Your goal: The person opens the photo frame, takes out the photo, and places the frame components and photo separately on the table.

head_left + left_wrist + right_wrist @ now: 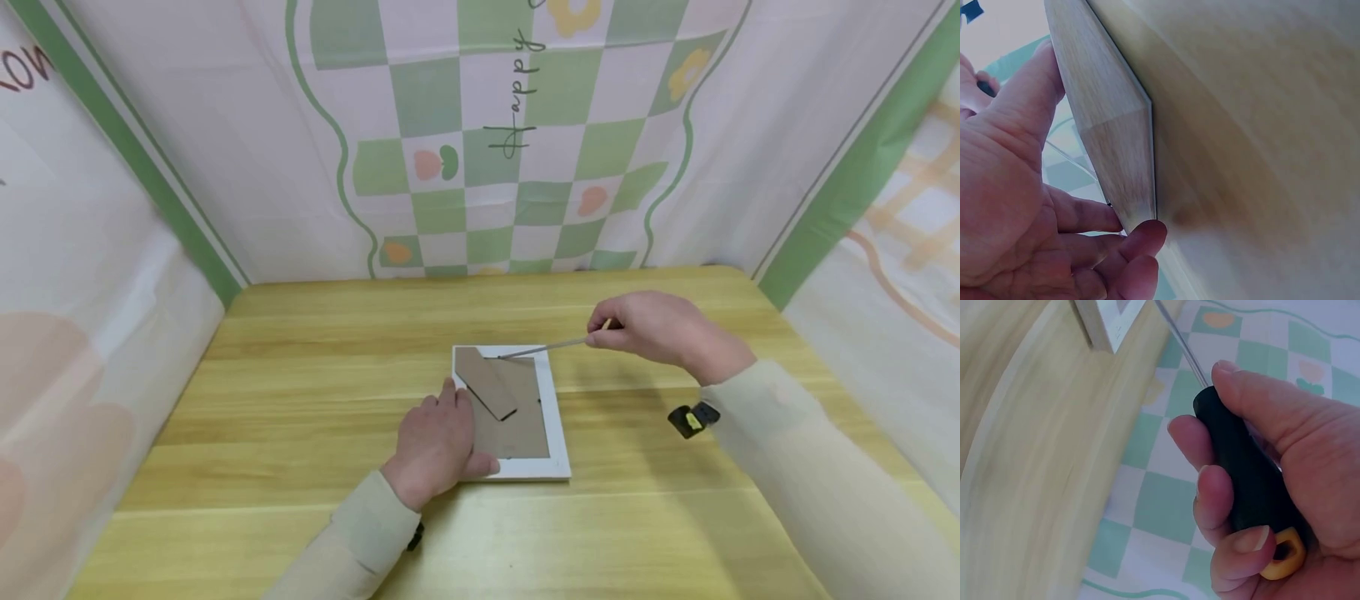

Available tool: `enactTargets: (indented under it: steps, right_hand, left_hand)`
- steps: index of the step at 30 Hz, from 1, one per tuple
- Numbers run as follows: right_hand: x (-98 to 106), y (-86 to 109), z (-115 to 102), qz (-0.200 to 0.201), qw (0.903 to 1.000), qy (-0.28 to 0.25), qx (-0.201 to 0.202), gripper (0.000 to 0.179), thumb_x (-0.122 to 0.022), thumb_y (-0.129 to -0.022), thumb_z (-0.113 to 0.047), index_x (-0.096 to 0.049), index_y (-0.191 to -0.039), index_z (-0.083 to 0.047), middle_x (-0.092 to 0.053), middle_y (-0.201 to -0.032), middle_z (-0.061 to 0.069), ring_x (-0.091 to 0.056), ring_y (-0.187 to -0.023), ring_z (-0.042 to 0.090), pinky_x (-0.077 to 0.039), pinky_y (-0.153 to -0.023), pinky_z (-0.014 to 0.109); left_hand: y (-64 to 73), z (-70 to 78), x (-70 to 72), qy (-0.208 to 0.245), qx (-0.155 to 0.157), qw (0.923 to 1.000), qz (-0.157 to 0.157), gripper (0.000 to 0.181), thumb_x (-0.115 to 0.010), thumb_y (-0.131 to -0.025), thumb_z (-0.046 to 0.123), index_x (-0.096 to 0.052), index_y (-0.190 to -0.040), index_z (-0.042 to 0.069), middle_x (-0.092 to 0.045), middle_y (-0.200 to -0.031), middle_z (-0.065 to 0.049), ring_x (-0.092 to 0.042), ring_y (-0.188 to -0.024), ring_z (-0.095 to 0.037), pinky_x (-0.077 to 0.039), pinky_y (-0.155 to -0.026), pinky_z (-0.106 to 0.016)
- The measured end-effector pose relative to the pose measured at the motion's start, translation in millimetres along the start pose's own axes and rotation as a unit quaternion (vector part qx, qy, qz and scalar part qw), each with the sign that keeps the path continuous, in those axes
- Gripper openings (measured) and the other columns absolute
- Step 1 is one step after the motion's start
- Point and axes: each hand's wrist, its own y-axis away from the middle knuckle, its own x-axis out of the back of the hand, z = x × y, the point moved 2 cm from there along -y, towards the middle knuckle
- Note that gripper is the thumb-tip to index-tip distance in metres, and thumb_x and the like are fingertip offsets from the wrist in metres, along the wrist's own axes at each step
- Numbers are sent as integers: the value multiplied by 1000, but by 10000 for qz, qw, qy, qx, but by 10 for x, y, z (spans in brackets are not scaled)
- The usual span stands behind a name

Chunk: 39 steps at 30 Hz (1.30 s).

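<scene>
A white picture frame (557, 433) lies face down on the table, its brown backing board (517, 437) and slanted easel leg (480, 379) upward. My left hand (435, 437) grips the frame's near left part, thumb over the near edge and fingers along the left side. In the left wrist view, the fingers of that hand (1029, 181) bend around the frame's edge (1116, 131). My right hand (663, 329) holds a screwdriver (1241, 462) by its black handle with a yellow end. The screwdriver's thin metal shaft (551, 344) reaches the backing's far edge, beside a small dark tab.
The wood-grain table (300, 400) extends around the frame on all sides. Behind it hangs a green-and-white checkered cloth (491, 196), and pale printed cloths (97, 333) close off both sides.
</scene>
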Motion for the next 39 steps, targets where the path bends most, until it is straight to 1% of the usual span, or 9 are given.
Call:
enactTargets:
  steps: [7,13,16,19,21,24,28,36,39]
  right_hand:
    - [0,130,-70,304,9995,11,-10,25,-68,-101,-37,-79,-115,-19,-78,-106,-4,-71,-91,13,-58,-84,47]
    - [-49,228,-136,414,9987,-186,-229,36,-60,-105,-40,-76,-120,-11,-78,-112,4,-73,-98,21,-57,-90,51]
    - [-96,274,-170,384,9984,-295,-280,34,-60,-106,-40,-75,-109,-9,-74,-93,0,-66,-81,16,-56,-76,42]
    - [-143,316,-200,457,9980,-351,-256,33,-61,-105,-39,-65,-88,-12,-55,-71,-4,-48,-63,12,-42,-60,33]
    - [-165,342,-217,541,9975,-373,-268,35,-61,-105,-40,-58,-82,-14,-45,-66,-3,-42,-60,13,-35,-58,31]
    - [-193,373,-233,675,9963,-426,-313,32,-61,-105,-40,-61,-86,-14,-47,-67,-4,-44,-62,13,-36,-59,31]
    - [-231,397,-233,796,9952,-463,-334,28,-62,-105,-38,-69,-99,-12,-55,-73,-4,-48,-65,13,-41,-62,31]
    - [-265,433,-242,881,9945,-460,-329,27,-62,-104,-36,-71,-99,-11,-58,-74,-4,-50,-66,13,-42,-62,31]
    - [-272,446,-245,894,9943,-470,-331,27,-63,-104,-36,-72,-101,-11,-59,-76,-5,-51,-67,13,-43,-63,31]
  left_hand:
    - [26,30,12,-132,46,9998,108,109,-78,-77,74,-54,-143,-9,-49,-154,-30,-66,-119,-39,-60,-85,-48]
    - [72,45,-15,-339,96,9985,418,108,-77,-74,78,-60,-136,-9,-57,-146,-30,-70,-111,-38,-62,-80,-46]
    - [84,62,-38,-459,197,9971,570,108,-76,-73,80,-62,-132,-9,-61,-142,-29,-70,-107,-36,-61,-77,-45]
    - [87,88,-56,-661,289,9952,656,107,-72,-73,83,-64,-126,-9,-62,-139,-29,-71,-101,-33,-60,-72,-42]
    - [85,104,-64,-789,323,9939,704,105,-70,-74,85,-67,-122,-9,-62,-140,-28,-70,-95,-30,-58,-66,-39]
    - [84,125,-60,-960,379,9921,712,103,-67,-74,87,-69,-116,-8,-62,-141,-28,-69,-90,-27,-55,-60,-36]
    - [77,149,-63,-1057,465,9911,658,107,-64,-75,89,-69,-117,-9,-63,-138,-29,-69,-92,-29,-56,-61,-38]
    - [81,199,-66,-1225,591,9884,683,112,-62,-75,90,-69,-123,-10,-65,-135,-30,-70,-98,-29,-57,-63,-39]
    - [85,197,-53,-1133,591,9903,540,113,-63,-75,90,-68,-125,-12,-63,-138,-31,-70,-99,-30,-58,-64,-39]
